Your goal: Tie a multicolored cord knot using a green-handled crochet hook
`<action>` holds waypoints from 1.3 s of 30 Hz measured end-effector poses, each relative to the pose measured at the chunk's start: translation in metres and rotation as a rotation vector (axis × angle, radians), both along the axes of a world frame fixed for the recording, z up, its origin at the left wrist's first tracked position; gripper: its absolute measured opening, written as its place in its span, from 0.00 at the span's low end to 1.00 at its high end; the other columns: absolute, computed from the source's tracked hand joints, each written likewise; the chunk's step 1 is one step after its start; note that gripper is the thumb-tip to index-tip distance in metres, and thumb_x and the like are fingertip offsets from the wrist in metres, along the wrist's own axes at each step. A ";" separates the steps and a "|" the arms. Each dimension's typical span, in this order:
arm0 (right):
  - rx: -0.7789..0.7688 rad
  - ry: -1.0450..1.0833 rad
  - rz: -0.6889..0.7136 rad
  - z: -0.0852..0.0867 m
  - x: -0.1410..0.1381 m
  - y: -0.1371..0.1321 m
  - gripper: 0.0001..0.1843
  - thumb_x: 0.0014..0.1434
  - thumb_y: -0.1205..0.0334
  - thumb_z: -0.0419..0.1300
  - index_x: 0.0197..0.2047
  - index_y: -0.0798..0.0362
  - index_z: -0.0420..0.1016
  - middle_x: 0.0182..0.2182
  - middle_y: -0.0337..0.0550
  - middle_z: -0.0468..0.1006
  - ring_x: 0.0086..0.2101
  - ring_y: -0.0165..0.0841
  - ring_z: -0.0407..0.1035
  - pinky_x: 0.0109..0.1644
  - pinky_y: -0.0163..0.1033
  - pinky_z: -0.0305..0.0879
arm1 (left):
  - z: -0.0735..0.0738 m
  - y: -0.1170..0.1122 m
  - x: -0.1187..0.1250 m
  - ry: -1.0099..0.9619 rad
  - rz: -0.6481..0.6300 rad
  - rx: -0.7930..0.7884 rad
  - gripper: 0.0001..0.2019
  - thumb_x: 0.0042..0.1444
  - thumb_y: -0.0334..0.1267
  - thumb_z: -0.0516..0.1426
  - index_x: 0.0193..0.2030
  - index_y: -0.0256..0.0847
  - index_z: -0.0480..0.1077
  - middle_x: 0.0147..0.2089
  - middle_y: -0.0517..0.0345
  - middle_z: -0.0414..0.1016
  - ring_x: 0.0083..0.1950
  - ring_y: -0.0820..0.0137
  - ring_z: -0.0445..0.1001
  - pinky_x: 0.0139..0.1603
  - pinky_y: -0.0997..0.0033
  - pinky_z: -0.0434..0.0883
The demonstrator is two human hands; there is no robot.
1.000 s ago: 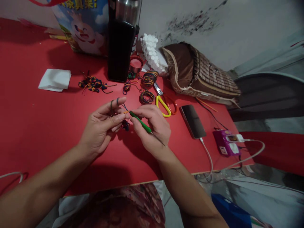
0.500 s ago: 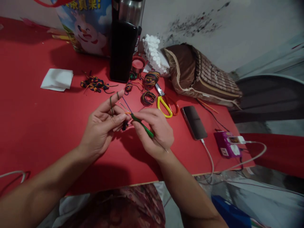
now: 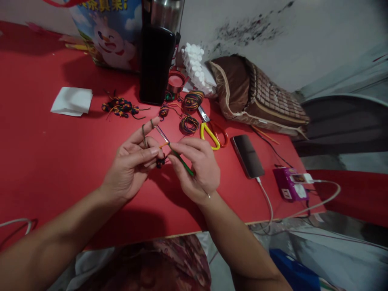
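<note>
My left hand (image 3: 129, 165) has its thumb and fingers pinched on multicoloured yarn (image 3: 163, 144). A dark green strand loops around its raised index finger. Below the pinch hangs a small dark crocheted piece (image 3: 160, 162), mostly hidden by the fingers. In my right hand (image 3: 200, 167) is a crochet hook (image 3: 184, 163) with a green handle, gripped between thumb and fingers. Its metal shaft points up and left, its tip close to the left index fingertip and alongside the taut strand. An orange loop of yarn sits around the shaft.
Behind the hands lie yarn balls (image 3: 193, 100), scissors (image 3: 209, 135) and finished knotted pieces (image 3: 121, 107) on the red table (image 3: 60, 161). A black power bank or case (image 3: 156, 66) stands behind. To the right are a phone (image 3: 247, 157), a purple box (image 3: 289, 184) and a brown cushion (image 3: 260, 97).
The hook has slid further up and left through the orange loop, so more of its metal shaft shows near the left index finger. My right hand has shifted slightly left.
</note>
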State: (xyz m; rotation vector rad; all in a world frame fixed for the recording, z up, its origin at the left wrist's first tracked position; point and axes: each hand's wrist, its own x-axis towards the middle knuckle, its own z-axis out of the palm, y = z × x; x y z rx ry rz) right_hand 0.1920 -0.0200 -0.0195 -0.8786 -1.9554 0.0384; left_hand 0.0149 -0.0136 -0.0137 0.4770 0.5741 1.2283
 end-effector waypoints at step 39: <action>-0.146 0.181 0.127 0.000 -0.005 -0.003 0.12 0.72 0.66 0.64 0.57 0.49 0.79 0.45 0.45 0.85 0.46 0.36 0.80 0.48 0.43 0.80 | 0.011 -0.004 -0.001 0.234 0.073 0.132 0.27 0.53 0.26 0.71 0.60 0.50 0.83 0.24 0.67 0.72 0.26 0.75 0.66 0.30 0.74 0.69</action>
